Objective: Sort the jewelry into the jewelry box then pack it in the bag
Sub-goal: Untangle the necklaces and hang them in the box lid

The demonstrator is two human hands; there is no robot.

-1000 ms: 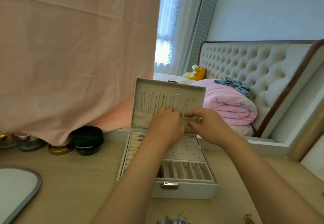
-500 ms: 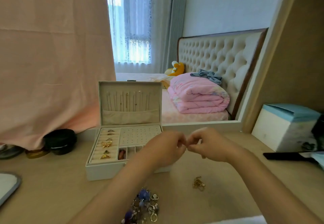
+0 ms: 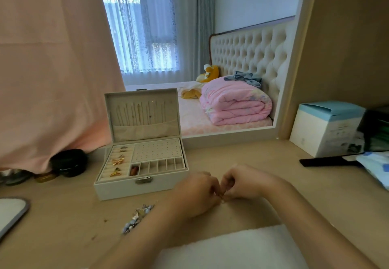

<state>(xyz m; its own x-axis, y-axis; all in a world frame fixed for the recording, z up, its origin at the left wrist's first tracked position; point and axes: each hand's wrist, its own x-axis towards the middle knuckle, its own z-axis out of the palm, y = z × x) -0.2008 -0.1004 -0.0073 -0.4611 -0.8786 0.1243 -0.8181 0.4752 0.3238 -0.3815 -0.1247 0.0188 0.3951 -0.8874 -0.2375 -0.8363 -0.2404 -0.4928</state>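
Observation:
The white jewelry box (image 3: 117,188) stands open on the wooden dresser top, lid upright with thin chains hanging inside. Gold pieces lie in its left ring rolls and a reddish piece sits in one small compartment. To the right of the box, my left hand (image 3: 194,193) and my right hand (image 3: 245,183) meet low over the table, fingertips together, pinching a small gold piece of jewelry (image 3: 221,196) between them. A heap of blue and silver jewelry (image 3: 137,218) lies on the table in front of the box, partly behind my left forearm.
A white soft item (image 3: 231,249) lies at the near edge under my arms. Black round cases (image 3: 68,162) sit left of the box below a pink cloth (image 3: 52,69). A white-and-blue carton (image 3: 324,129) and a black flat object (image 3: 328,160) are at right. A grey-rimmed tray (image 3: 12,212) is at far left.
Both hands left the box lid, drew back toward me and dropped to the table right of the box, where they now pinch a small gold piece. The view swung to the right.

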